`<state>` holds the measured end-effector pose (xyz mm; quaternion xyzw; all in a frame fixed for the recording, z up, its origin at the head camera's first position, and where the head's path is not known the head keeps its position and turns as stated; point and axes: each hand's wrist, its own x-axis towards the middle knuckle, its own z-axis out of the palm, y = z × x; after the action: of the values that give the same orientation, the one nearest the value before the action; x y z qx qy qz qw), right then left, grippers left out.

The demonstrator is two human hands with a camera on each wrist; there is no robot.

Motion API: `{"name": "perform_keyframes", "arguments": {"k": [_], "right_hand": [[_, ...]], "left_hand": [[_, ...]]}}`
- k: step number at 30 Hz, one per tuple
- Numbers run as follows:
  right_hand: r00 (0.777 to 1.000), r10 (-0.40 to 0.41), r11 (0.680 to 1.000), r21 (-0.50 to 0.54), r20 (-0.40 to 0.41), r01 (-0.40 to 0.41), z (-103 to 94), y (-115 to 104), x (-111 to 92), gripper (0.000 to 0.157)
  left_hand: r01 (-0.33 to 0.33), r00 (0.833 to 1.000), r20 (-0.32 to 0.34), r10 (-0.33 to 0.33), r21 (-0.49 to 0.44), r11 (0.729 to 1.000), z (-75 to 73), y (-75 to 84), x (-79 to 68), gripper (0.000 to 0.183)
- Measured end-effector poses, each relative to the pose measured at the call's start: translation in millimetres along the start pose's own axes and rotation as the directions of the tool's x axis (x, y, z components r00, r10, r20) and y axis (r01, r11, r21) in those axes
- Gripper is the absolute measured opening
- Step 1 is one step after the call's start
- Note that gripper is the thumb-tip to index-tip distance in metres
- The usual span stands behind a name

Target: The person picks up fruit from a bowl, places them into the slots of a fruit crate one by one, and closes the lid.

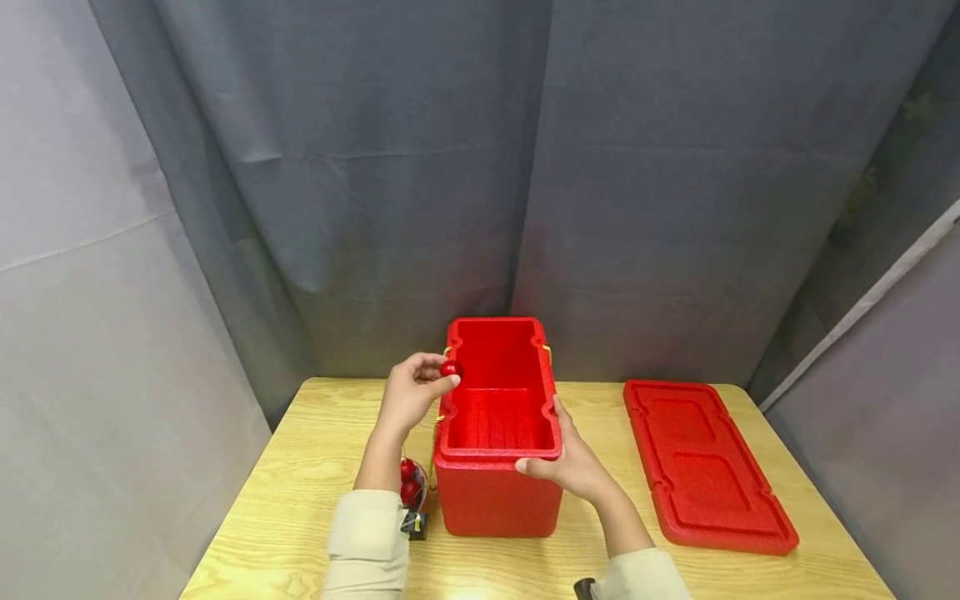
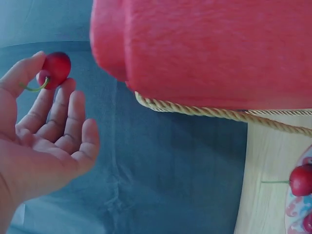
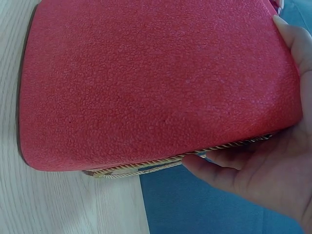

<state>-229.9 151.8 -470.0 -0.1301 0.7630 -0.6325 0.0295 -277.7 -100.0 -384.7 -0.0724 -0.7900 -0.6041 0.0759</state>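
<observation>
A red foam box (image 1: 495,500) stands lidless on the table, with a twisted gold cord (image 2: 195,109) along its side. My left hand (image 1: 408,392) is at the box's left rim and pinches a red cherry (image 2: 57,67) with a green stem between thumb and fingertips. In the head view that cherry appears just over the rim. My right hand (image 1: 573,462) grips the near right corner of the box, thumb on the front and fingers along the right side. Part of the right fingers is hidden under the box's edge in the right wrist view.
Left of the box, partly behind my left forearm, is a patterned bowl (image 2: 294,214) with more cherries (image 2: 302,180). A small black object (image 1: 415,526) lies near it. The red lid (image 1: 712,475) lies flat at the right of the wooden table (image 1: 262,517). Grey curtains (image 1: 375,208) hang behind.
</observation>
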Motion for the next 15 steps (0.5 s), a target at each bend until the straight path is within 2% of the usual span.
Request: {"name": "perform_keyframes", "arguments": {"k": [4,7,11,15], "right_hand": [[1.000,0.018,1.000,-0.013,-0.006,-0.018,-0.8,-3,-2,0.113],[0.999,0.034,0.999,-0.015,-0.011,-0.034,-1.6,-3,-1,0.114],[0.999,0.048,0.999,-0.009,-0.018,-0.048,-0.9,-1,1,0.115],[0.999,0.036,0.999,0.035,0.005,-0.037,-0.2,0,2,0.114]], "left_hand": [[0.032,0.997,0.069,-0.036,0.064,0.997,2.9,5.5,15.4,0.032],[0.063,0.988,0.137,-0.070,0.059,0.996,5.9,7.8,28.8,0.033],[0.112,0.970,0.212,-0.123,0.060,0.992,10.4,10.2,45.6,0.034],[0.173,0.945,0.258,-0.199,0.120,0.978,15.2,13.3,58.0,0.034]]}}
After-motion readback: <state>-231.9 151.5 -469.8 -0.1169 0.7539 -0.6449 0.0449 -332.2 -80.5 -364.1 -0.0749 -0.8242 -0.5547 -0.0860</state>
